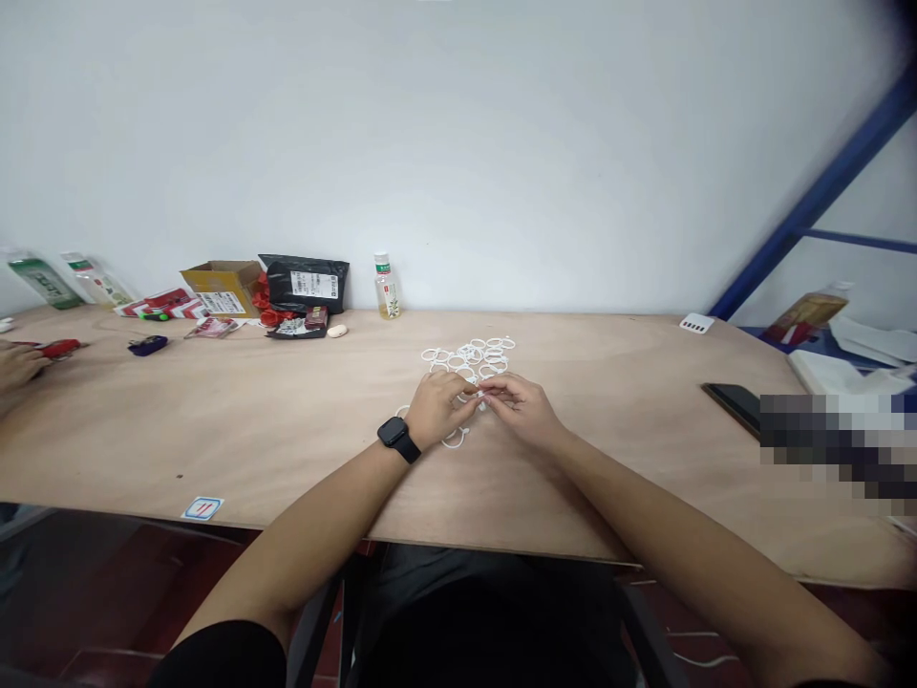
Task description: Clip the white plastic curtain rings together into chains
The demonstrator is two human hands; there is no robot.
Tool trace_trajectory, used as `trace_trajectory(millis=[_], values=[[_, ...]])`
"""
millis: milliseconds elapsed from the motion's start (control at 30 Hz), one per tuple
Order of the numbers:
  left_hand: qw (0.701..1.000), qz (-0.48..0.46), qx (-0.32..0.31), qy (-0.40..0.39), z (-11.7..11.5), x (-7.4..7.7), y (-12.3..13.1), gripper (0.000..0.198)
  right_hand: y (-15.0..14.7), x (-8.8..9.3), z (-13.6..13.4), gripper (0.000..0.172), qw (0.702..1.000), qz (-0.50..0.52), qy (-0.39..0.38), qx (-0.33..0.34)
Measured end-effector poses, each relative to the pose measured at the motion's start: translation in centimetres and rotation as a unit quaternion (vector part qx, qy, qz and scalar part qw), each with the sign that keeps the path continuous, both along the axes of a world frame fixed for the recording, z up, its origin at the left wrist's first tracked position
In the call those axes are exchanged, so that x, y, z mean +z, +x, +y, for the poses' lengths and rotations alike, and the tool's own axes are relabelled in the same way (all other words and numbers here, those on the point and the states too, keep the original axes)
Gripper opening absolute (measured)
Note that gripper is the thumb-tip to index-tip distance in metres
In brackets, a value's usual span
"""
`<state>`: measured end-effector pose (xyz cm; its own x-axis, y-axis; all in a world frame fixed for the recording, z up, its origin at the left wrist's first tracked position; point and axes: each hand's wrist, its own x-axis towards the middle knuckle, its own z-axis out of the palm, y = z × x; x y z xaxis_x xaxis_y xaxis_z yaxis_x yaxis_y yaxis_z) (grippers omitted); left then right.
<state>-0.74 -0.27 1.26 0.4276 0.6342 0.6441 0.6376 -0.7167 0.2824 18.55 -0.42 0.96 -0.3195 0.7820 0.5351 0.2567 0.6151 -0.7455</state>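
Observation:
Above the middle of the wooden table (pixel 287 420), my left hand (pixel 438 409) and my right hand (pixel 522 406) meet fingertip to fingertip. Both are closed in a pinch on a small white plastic ring, mostly covered by the fingers. A black watch sits on my left wrist. Just beyond the hands lies a loose pile of thin white plastic rings (pixel 469 354), some with a small knob on the rim. Another white ring (pixel 454 440) rests below my left hand, and one more is partly hidden behind the left wrist.
Along the wall stand a bottle (pixel 387 289), a black parcel (pixel 308 285) and an open cardboard box (pixel 223 289). At far left, another person's hand (pixel 20 365) is beside a red object. A phone (pixel 732 406) and a white power strip (pixel 696 324) lie right, near a blue metal frame (pixel 817 196).

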Motion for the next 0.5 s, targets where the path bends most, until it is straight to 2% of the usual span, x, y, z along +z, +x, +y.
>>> trace_trajectory(millis=[233,500], values=[[1.0,-0.012,-0.013,-0.005,-0.32,0.38,0.11,0.015,0.3,0.14,0.46,0.02,0.997,-0.063,0.027,-0.026],[1.0,0.004,-0.017,-0.02,-0.71,0.76,-0.04,0.018,0.57,0.43,0.71,0.021,0.991,-0.121,0.057,0.003]])
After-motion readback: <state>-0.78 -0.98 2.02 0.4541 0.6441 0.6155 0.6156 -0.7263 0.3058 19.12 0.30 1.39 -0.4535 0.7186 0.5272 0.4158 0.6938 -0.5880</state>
